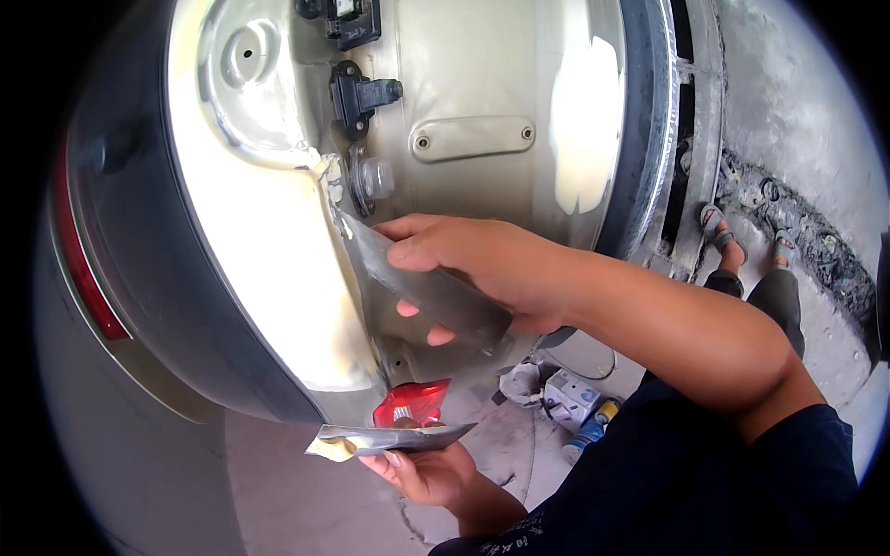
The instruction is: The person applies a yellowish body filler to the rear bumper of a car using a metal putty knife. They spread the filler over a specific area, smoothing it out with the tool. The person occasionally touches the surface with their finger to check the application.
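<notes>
My right hand (487,269) grips a grey flat spreader (426,292), its far edge resting at the seam of the pale gold car body (473,74). Uneven cream putty (331,181) sits along that seam, just beyond the spreader's tip. Lower down, my left hand (431,473) holds a flat putty board (408,438) from beneath, thumb against its near edge. A lump of cream putty (334,448) hangs on the board's left end. Behind the board shows a red lamp lens (413,400), partly hidden by it.
A dark bumper (139,232) with a red strip (88,250) curves along the left. Black brackets (357,97) and a clear plastic fitting (374,178) stick out near the seam. A box (570,397) and cans (584,437) stand on the floor; sandalled feet (723,236) show at right.
</notes>
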A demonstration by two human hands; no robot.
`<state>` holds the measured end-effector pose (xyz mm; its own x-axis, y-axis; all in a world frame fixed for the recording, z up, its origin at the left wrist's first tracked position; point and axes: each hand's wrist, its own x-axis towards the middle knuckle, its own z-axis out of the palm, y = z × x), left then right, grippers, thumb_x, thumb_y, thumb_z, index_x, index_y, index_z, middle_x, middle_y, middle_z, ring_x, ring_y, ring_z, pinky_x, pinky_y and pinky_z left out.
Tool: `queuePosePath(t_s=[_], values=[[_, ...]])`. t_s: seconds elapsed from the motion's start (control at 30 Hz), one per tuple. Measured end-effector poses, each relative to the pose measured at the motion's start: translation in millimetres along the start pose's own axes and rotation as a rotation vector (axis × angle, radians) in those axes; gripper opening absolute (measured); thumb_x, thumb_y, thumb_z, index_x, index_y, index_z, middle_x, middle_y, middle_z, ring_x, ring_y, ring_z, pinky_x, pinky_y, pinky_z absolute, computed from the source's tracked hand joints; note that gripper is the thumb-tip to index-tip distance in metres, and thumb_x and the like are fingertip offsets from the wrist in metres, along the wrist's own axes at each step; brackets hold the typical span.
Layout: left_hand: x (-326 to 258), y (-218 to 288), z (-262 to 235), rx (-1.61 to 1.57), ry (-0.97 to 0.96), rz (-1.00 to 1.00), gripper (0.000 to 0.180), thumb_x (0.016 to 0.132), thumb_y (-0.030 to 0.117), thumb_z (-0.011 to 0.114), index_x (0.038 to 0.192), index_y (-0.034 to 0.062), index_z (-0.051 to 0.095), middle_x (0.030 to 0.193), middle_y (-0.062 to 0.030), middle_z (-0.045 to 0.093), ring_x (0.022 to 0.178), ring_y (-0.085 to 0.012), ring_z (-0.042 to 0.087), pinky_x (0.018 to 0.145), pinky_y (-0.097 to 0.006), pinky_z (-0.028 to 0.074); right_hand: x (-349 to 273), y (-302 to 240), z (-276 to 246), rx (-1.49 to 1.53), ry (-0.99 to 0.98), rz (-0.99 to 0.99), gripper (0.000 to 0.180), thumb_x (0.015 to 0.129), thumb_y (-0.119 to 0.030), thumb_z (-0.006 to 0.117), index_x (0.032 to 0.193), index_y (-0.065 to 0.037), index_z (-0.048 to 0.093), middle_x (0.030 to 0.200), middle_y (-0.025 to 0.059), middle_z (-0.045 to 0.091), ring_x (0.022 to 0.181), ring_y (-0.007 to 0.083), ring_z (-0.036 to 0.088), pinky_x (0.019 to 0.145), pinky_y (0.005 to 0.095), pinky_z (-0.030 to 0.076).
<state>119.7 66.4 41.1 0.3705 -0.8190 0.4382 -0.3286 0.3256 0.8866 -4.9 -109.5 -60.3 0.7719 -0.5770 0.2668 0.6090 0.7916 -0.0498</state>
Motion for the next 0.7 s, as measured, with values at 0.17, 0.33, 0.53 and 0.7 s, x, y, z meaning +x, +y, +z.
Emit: queuePosePath(t_s=[0.17,0.33,0.53,0.7], values=[[7,-5,0,0.002,-0.011,0.018,0.050,0.089,0.008,0.047,0.137,0.0069,0.035,0.128,-0.0169,0.049,0.109,-0.0278,0.055,0.094,-0.046,0.044,12,0,8,-0.080,0.001,-0.038,0.053,0.085,-0.036,0.055,0.131,-0.012,0.045,0.103,-0.0020,0.050,0.082,0.0095,0.046,0.067,0.0276,0.046],[5,-8,-4,0.017,0.020,0.037,0.050,0.089,0.009,0.047,0.137,0.0073,0.035,0.127,-0.0174,0.049,0.107,-0.0277,0.056,0.090,-0.046,0.046,5,-6,27,-0.192,0.062,-0.031,0.044,0.088,-0.034,0.050,0.123,-0.006,0.051,0.099,0.0009,0.053,0.083,0.0132,0.048,0.071,0.0290,0.046],[0,-3,-2,-0.035,-0.024,0.030,0.050,0.090,0.009,0.047,0.137,0.0083,0.035,0.126,-0.0174,0.050,0.100,-0.0267,0.058,0.080,-0.043,0.050,11,6,41,-0.535,0.166,-0.251,0.042,0.091,-0.031,0.046,0.121,0.000,0.050,0.103,0.0145,0.057,0.096,0.0260,0.054,0.081,0.0362,0.044],[-1,1,-5,-0.006,0.007,0.021,0.048,0.091,0.010,0.047,0.137,0.0103,0.035,0.125,-0.0166,0.050,0.098,-0.0257,0.059,0.073,-0.041,0.052,3,23,32,-0.578,0.258,-0.392,0.041,0.091,-0.031,0.046,0.118,0.000,0.052,0.093,0.0116,0.059,0.088,0.0251,0.056,0.080,0.0359,0.044]])
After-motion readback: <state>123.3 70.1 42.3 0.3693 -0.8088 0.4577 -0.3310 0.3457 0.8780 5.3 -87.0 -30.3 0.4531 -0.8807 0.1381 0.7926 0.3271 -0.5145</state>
